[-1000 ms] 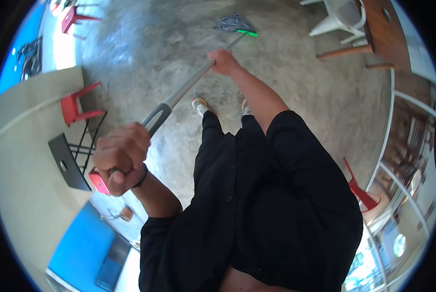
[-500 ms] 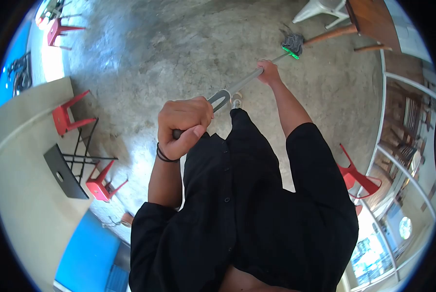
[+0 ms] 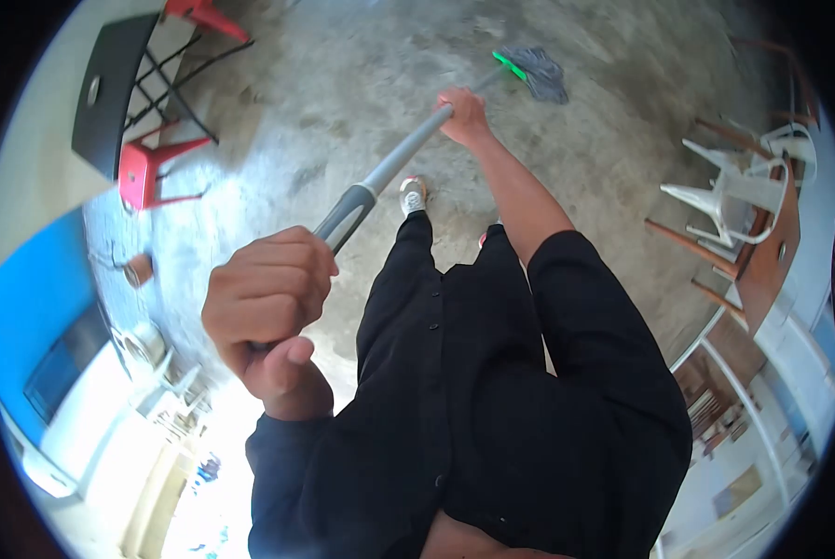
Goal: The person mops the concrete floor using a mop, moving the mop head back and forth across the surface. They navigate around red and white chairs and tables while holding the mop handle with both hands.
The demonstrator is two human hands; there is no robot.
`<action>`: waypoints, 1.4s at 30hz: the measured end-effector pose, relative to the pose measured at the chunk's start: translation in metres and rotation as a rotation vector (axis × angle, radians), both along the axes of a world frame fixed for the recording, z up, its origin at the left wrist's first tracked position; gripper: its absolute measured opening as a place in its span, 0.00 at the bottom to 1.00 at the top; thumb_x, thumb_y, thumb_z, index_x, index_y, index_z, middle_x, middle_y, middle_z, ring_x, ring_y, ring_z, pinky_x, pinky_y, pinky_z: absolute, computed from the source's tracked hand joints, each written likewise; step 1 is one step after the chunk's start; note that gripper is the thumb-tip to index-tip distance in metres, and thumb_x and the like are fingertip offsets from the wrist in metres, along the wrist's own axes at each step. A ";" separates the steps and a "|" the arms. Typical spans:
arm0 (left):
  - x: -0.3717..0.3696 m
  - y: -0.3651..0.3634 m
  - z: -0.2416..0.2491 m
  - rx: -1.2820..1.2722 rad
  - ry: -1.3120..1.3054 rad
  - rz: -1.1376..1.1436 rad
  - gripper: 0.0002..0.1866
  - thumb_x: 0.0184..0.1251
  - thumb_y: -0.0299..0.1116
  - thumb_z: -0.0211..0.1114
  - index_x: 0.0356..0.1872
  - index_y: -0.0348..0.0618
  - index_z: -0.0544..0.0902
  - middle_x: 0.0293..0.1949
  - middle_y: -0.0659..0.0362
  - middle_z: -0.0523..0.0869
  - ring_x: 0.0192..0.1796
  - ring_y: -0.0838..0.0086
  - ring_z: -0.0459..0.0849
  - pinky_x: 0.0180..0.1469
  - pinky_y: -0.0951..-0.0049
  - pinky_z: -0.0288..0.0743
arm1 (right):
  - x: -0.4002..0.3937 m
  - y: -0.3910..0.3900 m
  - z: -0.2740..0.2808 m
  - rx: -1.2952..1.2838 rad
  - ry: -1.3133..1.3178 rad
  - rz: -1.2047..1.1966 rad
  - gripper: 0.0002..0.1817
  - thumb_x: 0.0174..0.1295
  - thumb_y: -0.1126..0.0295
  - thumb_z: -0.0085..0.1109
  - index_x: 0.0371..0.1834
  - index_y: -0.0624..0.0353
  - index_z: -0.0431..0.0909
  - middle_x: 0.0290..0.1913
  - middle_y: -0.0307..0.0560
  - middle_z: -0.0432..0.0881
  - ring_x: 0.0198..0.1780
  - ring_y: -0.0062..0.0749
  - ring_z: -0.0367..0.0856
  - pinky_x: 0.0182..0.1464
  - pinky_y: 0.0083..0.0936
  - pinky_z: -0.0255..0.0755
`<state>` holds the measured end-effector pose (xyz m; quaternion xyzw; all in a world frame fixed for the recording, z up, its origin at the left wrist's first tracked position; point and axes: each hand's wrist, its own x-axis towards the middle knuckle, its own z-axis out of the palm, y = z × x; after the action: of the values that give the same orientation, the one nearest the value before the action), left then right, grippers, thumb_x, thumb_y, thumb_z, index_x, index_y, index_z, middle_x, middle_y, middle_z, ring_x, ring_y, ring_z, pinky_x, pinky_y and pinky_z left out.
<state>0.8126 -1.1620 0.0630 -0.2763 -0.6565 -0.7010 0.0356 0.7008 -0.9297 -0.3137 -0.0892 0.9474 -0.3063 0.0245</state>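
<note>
A long grey mop handle (image 3: 403, 154) slants up and to the right across the view. My left hand (image 3: 273, 303) is wrapped round its upper end, close to the camera. Farther down the handle, my right hand (image 3: 464, 116) grips it with the arm stretched forward. Beyond that hand, the grey mop head (image 3: 540, 76) with its green clamp (image 3: 509, 65) lies on the concrete floor (image 3: 343, 102). My shoe (image 3: 413, 194) shows below the handle, near its middle.
At the left stand a black folding table (image 3: 110, 93) and red stools (image 3: 138, 175). A small round brown object (image 3: 139, 270) and a white fan (image 3: 143, 343) are lower left. White chairs (image 3: 725, 200) stand by a wooden table (image 3: 773, 252) at the right.
The view has turned, and the furniture has shifted in it. Both hands have moved left in view with the mop, still gripping. The mop head has shifted left and spread out flatter.
</note>
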 end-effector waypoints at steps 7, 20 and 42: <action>0.055 -0.097 0.030 -0.154 0.024 0.364 0.24 0.69 0.38 0.58 0.13 0.46 0.63 0.10 0.60 0.66 0.13 0.70 0.66 0.27 0.59 0.70 | -0.024 -0.213 0.021 -0.112 -0.134 0.383 0.06 0.53 0.62 0.66 0.29 0.49 0.82 0.39 0.44 0.84 0.53 0.47 0.82 0.54 0.48 0.73; 0.113 -0.067 0.030 -0.038 -0.021 0.249 0.26 0.67 0.42 0.61 0.11 0.47 0.63 0.09 0.62 0.69 0.12 0.70 0.69 0.29 0.63 0.72 | 0.051 -0.151 0.031 -0.201 -0.038 0.365 0.11 0.55 0.62 0.70 0.26 0.53 0.76 0.33 0.46 0.83 0.45 0.50 0.84 0.47 0.48 0.74; 0.186 0.353 -0.090 0.048 -0.317 -0.872 0.14 0.58 0.27 0.61 0.14 0.35 0.72 0.16 0.55 0.74 0.22 0.62 0.75 0.40 0.59 0.74 | 0.459 0.426 -0.043 0.084 -0.304 -0.747 0.09 0.56 0.62 0.68 0.33 0.51 0.78 0.42 0.45 0.81 0.53 0.50 0.81 0.52 0.53 0.75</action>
<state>0.9985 -0.8087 -0.0270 -0.4151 -0.4598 -0.6991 -0.3571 1.1597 -0.5034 -0.3570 0.3086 0.9119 -0.2650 0.0548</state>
